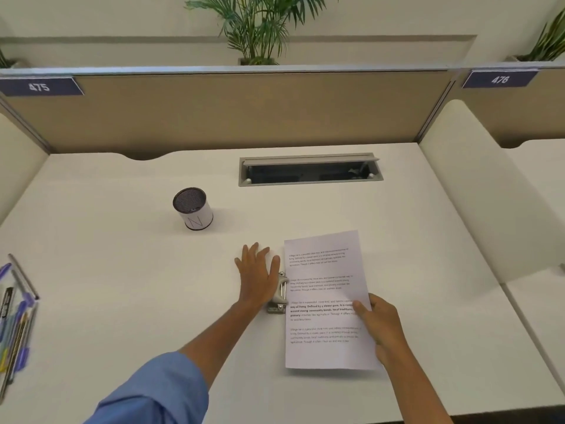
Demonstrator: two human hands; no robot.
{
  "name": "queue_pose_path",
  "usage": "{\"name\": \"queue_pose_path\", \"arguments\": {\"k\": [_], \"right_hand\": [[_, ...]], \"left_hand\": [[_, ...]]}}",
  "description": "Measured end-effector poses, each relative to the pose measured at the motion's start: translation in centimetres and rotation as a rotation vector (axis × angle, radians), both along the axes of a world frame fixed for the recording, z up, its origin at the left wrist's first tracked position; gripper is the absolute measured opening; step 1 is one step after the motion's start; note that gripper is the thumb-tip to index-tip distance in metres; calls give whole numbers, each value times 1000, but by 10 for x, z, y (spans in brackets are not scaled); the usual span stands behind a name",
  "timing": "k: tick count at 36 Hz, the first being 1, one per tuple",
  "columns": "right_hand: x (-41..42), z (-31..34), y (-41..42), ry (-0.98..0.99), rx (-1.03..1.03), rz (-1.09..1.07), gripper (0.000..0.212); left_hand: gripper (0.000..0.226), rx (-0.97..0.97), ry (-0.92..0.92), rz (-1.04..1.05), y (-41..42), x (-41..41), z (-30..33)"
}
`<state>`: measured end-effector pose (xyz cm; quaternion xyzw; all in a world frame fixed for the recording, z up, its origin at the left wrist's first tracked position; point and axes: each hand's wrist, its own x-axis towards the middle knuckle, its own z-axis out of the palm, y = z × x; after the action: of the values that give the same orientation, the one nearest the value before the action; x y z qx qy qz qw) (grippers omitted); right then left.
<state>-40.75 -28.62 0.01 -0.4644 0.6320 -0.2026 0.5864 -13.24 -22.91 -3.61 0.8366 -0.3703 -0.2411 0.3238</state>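
Observation:
A printed sheet of paper [327,289] lies on the white desk [122,270], its left edge slid into a small metal hole punch [279,296]. My left hand [258,276] lies flat with straight fingers on top of the punch, covering most of it. My right hand [379,325] pinches the sheet's right edge, thumb on top of the page and fingers under it.
A mesh pen cup [193,208] with a white label stands upright behind my left hand. Several pens and markers [15,325] lie at the desk's left edge. An open cable hatch [308,170] sits at the back, before a tan partition [232,111].

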Motion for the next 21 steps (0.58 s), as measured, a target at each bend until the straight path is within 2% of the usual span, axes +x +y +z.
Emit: {"name": "queue_pose_path", "arguments": {"k": [21], "right_hand": [[4, -22, 16, -58, 64, -13, 17]], "left_hand": [[51, 48, -37, -12, -1, -4, -3]]}}
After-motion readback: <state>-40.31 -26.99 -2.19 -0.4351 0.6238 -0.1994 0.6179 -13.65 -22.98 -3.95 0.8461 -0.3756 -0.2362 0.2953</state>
